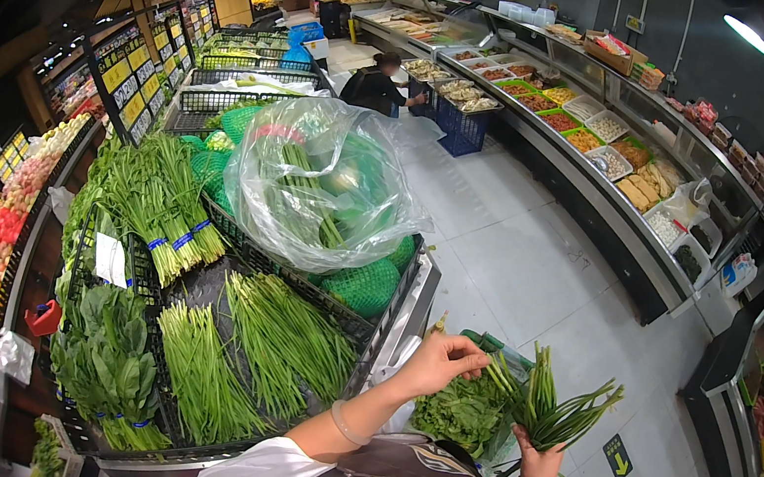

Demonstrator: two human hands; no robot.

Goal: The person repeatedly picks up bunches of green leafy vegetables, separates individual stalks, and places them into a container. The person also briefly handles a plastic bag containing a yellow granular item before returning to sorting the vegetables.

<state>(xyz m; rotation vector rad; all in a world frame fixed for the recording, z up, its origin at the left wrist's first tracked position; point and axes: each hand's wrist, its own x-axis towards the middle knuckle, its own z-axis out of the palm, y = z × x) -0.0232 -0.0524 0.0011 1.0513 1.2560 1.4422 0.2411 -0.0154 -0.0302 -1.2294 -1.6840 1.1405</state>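
A bunch of garlic chives (543, 406) is gripped around its middle by my right hand (535, 454), with loose leaves hanging below the fist. My left hand (441, 360) is beside the bunch, thumb and forefinger brought together near its stem ends. A small yellowish scrap (440, 323) juts out past the left knuckles; I cannot tell whether the fingers hold it. Beneath both hands, leafy greens (464, 409) fill a green crate (523, 362). On the stand to the left lie two piles of chives, one paler (203, 375) and one darker (290, 344).
A large clear plastic bag (330, 185) with green stems inside rests on green-netted vegetables (363, 284). Bundled greens (149, 194) tied with blue bands occupy the stand's left side. Another person (376, 84) crouches by a blue crate (460, 123). A long food counter (588, 166) curves along the right.
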